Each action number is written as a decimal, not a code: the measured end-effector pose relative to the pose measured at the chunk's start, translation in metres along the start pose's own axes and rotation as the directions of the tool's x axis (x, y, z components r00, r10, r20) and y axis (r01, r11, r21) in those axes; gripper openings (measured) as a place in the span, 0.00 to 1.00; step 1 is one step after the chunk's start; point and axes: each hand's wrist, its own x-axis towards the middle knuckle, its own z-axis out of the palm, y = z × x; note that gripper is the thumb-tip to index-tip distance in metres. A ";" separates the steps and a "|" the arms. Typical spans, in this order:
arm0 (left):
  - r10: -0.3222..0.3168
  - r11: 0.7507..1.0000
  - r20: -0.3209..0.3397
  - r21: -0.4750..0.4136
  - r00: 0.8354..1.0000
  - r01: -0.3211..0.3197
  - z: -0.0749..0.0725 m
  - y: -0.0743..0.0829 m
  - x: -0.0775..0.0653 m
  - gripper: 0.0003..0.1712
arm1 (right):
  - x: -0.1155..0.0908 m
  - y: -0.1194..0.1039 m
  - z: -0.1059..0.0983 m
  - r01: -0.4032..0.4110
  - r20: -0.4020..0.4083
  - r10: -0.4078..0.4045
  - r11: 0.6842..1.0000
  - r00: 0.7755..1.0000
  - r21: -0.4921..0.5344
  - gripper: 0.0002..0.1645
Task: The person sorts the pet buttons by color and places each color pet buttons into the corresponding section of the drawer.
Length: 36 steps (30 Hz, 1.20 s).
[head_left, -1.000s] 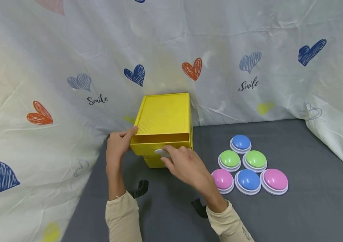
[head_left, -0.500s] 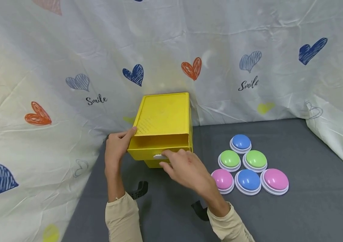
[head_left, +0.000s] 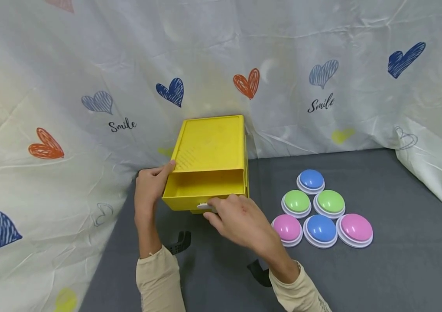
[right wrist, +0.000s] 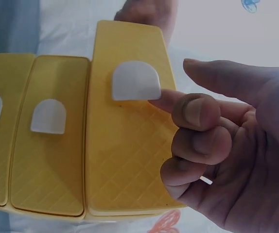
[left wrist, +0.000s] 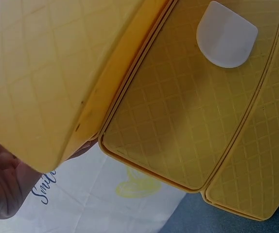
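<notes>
A yellow plastic drawer cabinet (head_left: 211,143) stands against the cloth backdrop. Its top drawer (head_left: 182,203) is pulled partway out, and the inside that shows is bare. My right hand (head_left: 242,219) hooks its index finger behind the drawer's white handle (right wrist: 135,81), with the other fingers curled below and the thumb held apart. At the cabinet's upper left front corner my left hand (head_left: 148,188) rests, thumb on the top edge, fingers along the side and mostly hidden. The left wrist view shows a lower drawer (left wrist: 173,116) closed, with its white handle (left wrist: 227,36).
Right of the cabinet, several domed push buttons (head_left: 321,229) in blue, green and pink on white bases form a triangle on the dark grey tabletop (head_left: 408,268). Behind hangs a white cloth (head_left: 283,39) printed with hearts.
The top drawer has slid further out toward me, drawn by my right hand, and more of its inside shows. My left hand has stayed at the cabinet's corner.
</notes>
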 end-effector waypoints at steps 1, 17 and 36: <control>0.002 1.000 -0.004 -0.003 1.000 -0.002 0.000 0.000 0.000 0.39 | 0.000 -0.001 -0.001 0.000 0.002 0.000 1.000 1.000 -0.001 0.11; 0.020 1.000 -0.032 -0.006 0.999 -0.020 0.003 -0.002 0.001 0.37 | -0.008 -0.007 -0.008 0.035 0.101 -0.037 0.999 0.994 0.017 0.14; 0.013 1.000 -0.047 0.008 0.999 -0.013 0.006 -0.005 0.001 0.39 | -0.016 -0.014 -0.014 0.044 0.176 -0.052 0.998 0.983 0.050 0.15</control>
